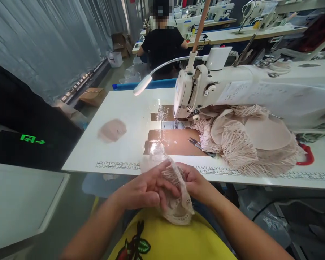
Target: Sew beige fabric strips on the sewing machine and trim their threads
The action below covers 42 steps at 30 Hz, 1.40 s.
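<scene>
A beige lace piece [182, 211] hangs between my hands at the table's front edge, its scalloped border falling towards my yellow top. My left hand [151, 186] has its fingers curled round the lace from the left. At the upper right edge of the lace, my right hand [191, 177] pinches it, the fingertips partly hidden. Ahead of both hands stands a white sewing machine [185, 94], its presser foot over a metal plate [169, 125]. A heap of beige lace and smooth fabric pieces [268, 133] lies right of the needle. Thread snips [196, 143] rest beside that heap.
A pinkish-beige oval piece [112, 130] lies left on the white table [132, 104]. A printed ruler strip [116, 165] runs along its front edge. A lamp [142, 85] arches over the table. Red-handled scissors [306, 154] sit far right. Another person [162, 47] works ahead.
</scene>
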### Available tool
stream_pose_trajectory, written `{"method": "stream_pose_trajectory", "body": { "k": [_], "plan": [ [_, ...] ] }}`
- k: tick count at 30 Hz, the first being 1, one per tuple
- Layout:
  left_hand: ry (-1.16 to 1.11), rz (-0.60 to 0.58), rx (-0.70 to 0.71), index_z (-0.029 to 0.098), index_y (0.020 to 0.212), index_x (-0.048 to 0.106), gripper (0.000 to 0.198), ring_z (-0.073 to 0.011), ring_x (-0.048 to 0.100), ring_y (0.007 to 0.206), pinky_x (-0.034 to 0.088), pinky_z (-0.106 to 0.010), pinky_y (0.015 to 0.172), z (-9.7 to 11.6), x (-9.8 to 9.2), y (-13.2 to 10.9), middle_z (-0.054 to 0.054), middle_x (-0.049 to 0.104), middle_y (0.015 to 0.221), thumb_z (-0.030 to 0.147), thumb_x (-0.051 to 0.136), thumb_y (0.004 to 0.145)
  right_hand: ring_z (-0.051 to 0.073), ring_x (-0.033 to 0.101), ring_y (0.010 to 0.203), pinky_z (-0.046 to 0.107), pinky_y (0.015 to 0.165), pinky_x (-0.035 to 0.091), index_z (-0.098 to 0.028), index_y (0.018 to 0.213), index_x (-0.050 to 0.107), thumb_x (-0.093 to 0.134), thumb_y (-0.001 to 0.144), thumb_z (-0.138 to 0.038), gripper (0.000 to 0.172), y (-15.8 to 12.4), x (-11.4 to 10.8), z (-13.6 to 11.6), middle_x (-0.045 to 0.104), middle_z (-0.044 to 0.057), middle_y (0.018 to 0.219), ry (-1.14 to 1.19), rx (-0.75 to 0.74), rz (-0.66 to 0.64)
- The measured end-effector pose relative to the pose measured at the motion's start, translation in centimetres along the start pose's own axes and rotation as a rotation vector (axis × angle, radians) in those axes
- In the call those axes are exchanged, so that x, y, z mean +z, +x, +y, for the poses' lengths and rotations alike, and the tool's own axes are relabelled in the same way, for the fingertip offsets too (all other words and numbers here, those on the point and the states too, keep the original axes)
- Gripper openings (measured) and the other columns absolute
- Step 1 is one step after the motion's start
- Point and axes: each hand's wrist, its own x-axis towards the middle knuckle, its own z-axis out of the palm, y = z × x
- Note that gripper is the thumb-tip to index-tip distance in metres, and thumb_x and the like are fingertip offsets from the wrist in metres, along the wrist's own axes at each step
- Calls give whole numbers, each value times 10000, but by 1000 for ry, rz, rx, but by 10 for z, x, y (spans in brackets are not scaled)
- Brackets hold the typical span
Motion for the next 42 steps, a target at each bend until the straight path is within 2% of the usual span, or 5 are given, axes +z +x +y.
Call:
{"method": "stream_pose_trajectory", "body": {
  "k": [8, 19, 27, 36, 42],
  "plan": [
    [388, 247, 207, 287, 1394, 399, 832, -210, 516, 1076, 448, -275, 892, 2, -20, 19, -74, 482, 1292, 338, 773, 653, 100, 506, 593, 215, 561, 390, -130, 799, 626, 756, 683, -281, 230, -8, 3, -3, 595, -5, 688, 396, 118, -199],
    [725, 392, 260, 147, 722, 628, 173, -111, 446, 605, 383, -235, 568, 5, -11, 16, -10, 493, 653, 278, 593, 829, 98, 447, 565, 220, 548, 383, -208, 1333, 459, 661, 795, -315, 584, -10, -11, 6, 501, -46, 662, -20, -70, 335],
    [695, 442, 297, 144, 736, 600, 299, -203, 524, 927, 425, -313, 828, 8, -9, 28, -91, 560, 925, 319, 444, 920, 144, 534, 655, 261, 621, 424, -182, 873, 704, 633, 802, -407, 246, -4, -16, 1, 630, 19, 751, 9, -78, 221],
    [474, 479, 250, 146, 631, 530, 299, -118, 449, 643, 369, -247, 608, -3, -14, 36, -11, 507, 674, 325, 557, 869, 138, 526, 660, 240, 608, 403, -162, 849, 657, 676, 742, -510, 365, 2, -20, 2, 611, 4, 741, 93, 40, 142],
    [-501, 513, 78, 168, 795, 626, 344, -166, 580, 721, 468, -308, 740, -14, -16, 37, -31, 624, 739, 492, 522, 845, 120, 489, 537, 250, 547, 405, -178, 667, 647, 754, 673, -440, 283, 3, -17, 2, 588, -9, 611, 299, -27, 386]
  ]
}}
